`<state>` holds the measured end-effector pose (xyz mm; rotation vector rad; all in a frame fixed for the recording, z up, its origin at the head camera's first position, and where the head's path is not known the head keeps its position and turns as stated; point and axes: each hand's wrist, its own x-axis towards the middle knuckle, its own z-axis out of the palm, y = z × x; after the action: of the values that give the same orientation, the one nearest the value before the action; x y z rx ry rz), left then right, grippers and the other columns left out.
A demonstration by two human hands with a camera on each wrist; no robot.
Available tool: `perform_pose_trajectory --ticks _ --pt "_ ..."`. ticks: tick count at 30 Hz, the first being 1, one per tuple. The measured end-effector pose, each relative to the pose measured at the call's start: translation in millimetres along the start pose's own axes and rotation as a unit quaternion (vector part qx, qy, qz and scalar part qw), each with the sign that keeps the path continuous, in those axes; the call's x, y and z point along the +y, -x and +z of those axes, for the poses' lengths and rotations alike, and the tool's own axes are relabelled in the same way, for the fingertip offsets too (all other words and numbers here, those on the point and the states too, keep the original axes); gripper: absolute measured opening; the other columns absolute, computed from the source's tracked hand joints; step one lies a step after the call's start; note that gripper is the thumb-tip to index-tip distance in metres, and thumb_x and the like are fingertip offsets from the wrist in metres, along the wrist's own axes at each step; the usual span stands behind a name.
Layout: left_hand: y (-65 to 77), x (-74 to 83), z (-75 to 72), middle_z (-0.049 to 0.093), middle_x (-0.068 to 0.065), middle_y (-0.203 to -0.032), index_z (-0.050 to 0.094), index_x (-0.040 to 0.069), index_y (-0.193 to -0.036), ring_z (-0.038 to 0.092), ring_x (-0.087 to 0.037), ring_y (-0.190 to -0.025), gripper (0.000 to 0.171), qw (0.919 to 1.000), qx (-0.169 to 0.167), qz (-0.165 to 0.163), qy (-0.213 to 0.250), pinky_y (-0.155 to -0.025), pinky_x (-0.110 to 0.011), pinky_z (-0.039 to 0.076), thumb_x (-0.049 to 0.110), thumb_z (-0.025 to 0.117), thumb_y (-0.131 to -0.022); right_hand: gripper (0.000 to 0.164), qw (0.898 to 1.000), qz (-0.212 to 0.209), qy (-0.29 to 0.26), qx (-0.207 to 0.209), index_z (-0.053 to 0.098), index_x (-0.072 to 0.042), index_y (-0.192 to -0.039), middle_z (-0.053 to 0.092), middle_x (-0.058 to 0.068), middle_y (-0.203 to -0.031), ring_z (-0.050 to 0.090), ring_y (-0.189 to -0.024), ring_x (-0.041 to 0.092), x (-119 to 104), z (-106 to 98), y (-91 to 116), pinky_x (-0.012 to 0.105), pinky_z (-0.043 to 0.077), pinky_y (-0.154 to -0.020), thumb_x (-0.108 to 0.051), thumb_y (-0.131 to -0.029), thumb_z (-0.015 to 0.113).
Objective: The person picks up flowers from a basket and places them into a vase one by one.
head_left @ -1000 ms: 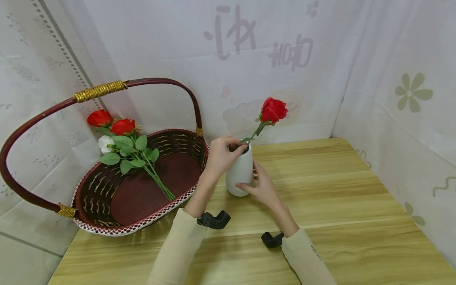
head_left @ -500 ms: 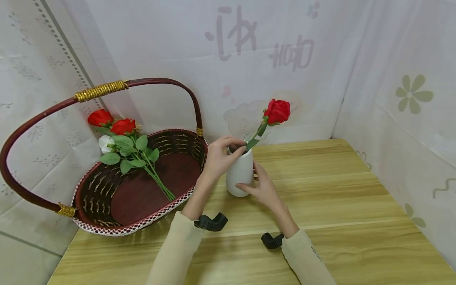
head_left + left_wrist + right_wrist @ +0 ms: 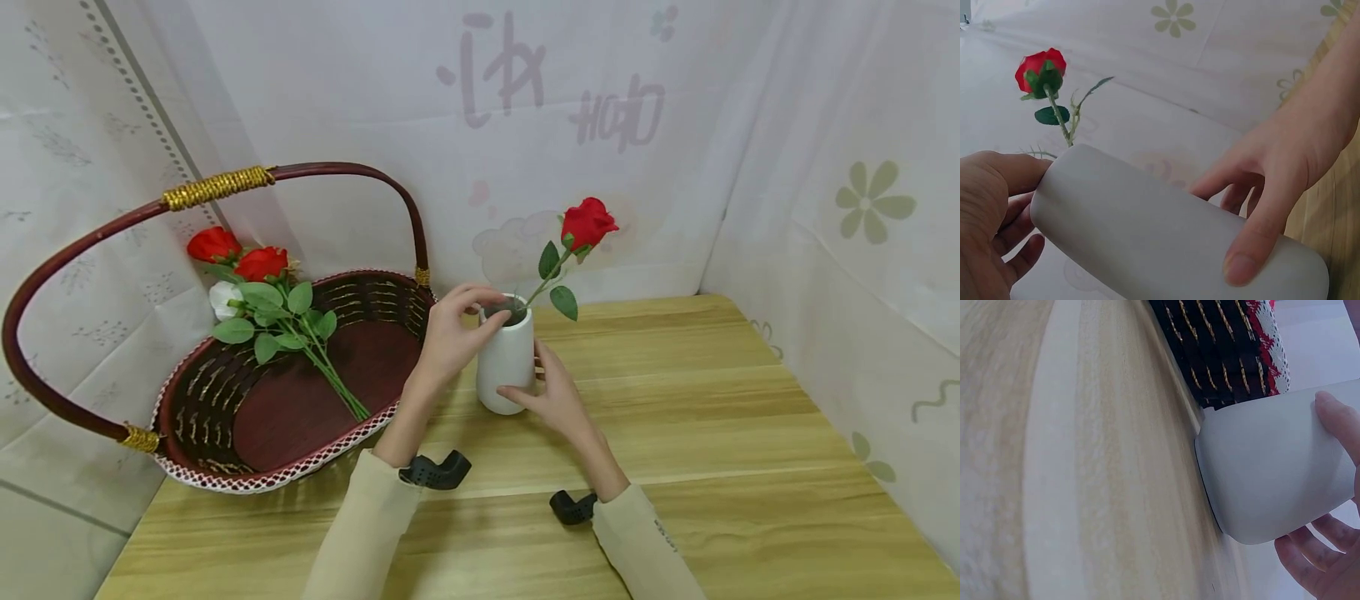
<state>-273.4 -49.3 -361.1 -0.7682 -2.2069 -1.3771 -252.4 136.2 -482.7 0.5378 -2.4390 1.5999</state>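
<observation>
A white vase [image 3: 505, 362] stands on the wooden table [image 3: 675, 400] with one red rose [image 3: 588, 222] leaning out of it to the right. My right hand [image 3: 534, 377] grips the vase body, thumb in front and fingers [image 3: 1310, 559] behind. My left hand [image 3: 483, 308] hovers at the vase mouth with relaxed fingers; its thumb touches the rim and it is off the stem. The left wrist view shows the vase [image 3: 1160, 237] close up, with the rose [image 3: 1040, 65] behind it. In the right wrist view the vase [image 3: 1266, 469] sits on its base.
A dark red woven basket [image 3: 300, 471] with a tall handle [image 3: 217, 187] sits left of the vase; two red roses and a white flower [image 3: 258, 300] lie in it. Its rim [image 3: 1229, 344] nearly touches the vase. Cloth walls close the back and right.
The left hand has let go of the stem and drawn back a little to the left. The rose has swung right and up, and its leaves now show above the rim. The right hand stayed put.
</observation>
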Motion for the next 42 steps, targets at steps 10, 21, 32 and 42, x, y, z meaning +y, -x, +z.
perform_pose_trajectory --ticks 10,21,32,42 --pt "6.1 -0.7 -8.0 0.07 -0.007 -0.113 0.076 0.005 -0.107 0.065 -0.018 -0.103 0.017 1.0 0.004 0.001 0.0 -0.086 -0.039 0.054 0.013 0.077 -0.092 0.084 1.0 -0.001 -0.013 -0.001 0.037 -0.021 -0.153 0.05 0.006 -0.141 0.051 -0.126 0.031 0.4 3.4 -1.8 0.05 0.05 -0.1 -0.034 -0.084 0.085" --pt "11.8 -8.6 -19.2 0.069 -0.009 -0.108 0.074 0.003 -0.11 0.064 -0.025 -0.1 0.021 0.9999 0.012 -0.003 -0.004 -0.08 -0.047 0.056 0.012 0.077 -0.092 0.086 1.0 -0.002 0.0 0.007 0.038 -0.018 -0.153 0.051 0.007 -0.142 0.053 -0.124 0.027 -1.3 0.4 -0.8 0.048 0.051 -0.1 -0.032 -0.084 0.085" --pt "15.5 -13.4 -27.5 0.069 -0.009 -0.108 0.073 0.002 -0.111 0.062 -0.025 -0.097 0.021 0.9997 0.015 -0.008 -0.02 -0.072 -0.042 0.054 0.008 0.077 -0.091 0.087 1.0 0.003 -0.009 0.005 0.036 -0.018 -0.154 0.049 0.007 -0.143 0.052 -0.125 0.027 -1.7 -0.1 0.7 0.049 0.05 -0.1 -0.032 -0.084 0.086" --pt "20.1 -21.3 -36.2 0.068 -0.012 -0.104 0.073 0.004 -0.111 0.058 -0.031 -0.084 0.021 0.9989 0.009 -0.022 -0.04 -0.069 -0.041 0.051 0.007 0.077 -0.09 0.089 1.0 -0.005 0.0 0.008 0.036 -0.017 -0.155 0.05 0.008 -0.142 0.053 -0.124 0.027 -0.7 0.0 0.9 0.049 0.051 -0.099 -0.031 -0.083 0.087"
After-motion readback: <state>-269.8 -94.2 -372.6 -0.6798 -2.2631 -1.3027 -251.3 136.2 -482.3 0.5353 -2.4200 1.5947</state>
